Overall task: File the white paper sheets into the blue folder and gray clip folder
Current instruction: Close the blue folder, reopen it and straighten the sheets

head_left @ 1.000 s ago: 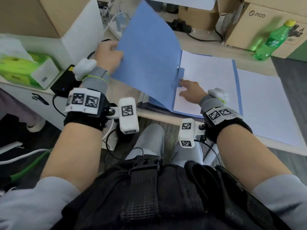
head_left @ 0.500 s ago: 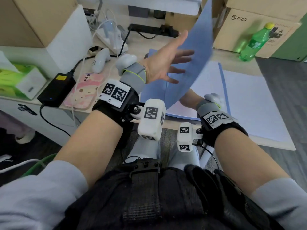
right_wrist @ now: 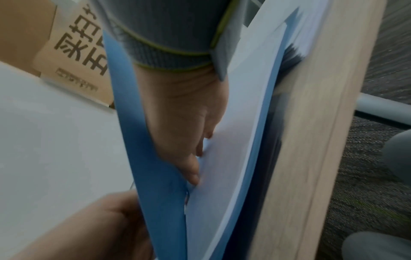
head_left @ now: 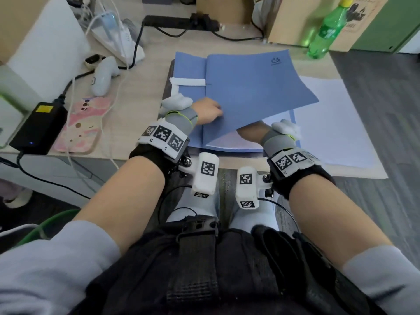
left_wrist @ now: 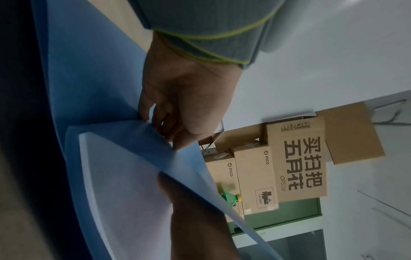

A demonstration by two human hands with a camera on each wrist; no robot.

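Observation:
The blue folder (head_left: 250, 87) lies on the desk with its cover lowered almost flat. My left hand (head_left: 205, 110) rests on top of the cover by the fold, and its bent fingertips (left_wrist: 164, 130) press there. My right hand (right_wrist: 198, 158) lies flat with straight fingers on the white sheets (right_wrist: 233, 140) inside the folder. In the head view the cover hides it, and only the wrist (head_left: 250, 131) shows. More white sheets (head_left: 329, 123) lie on the desk to the right. A dark grey edge (head_left: 167, 87), perhaps the clip folder, shows under the blue folder.
A green bottle (head_left: 327, 30) and cardboard boxes (head_left: 284, 17) stand at the back right. On the left are a black power brick (head_left: 38, 128), a pink phone case (head_left: 84, 126), a white controller (head_left: 103, 75) and cables. The desk's front edge (head_left: 227, 160) is close to my wrists.
The folder cover has swung from upright down over to the right. My left hand followed it down onto the cover. My right hand stayed inside on the sheets.

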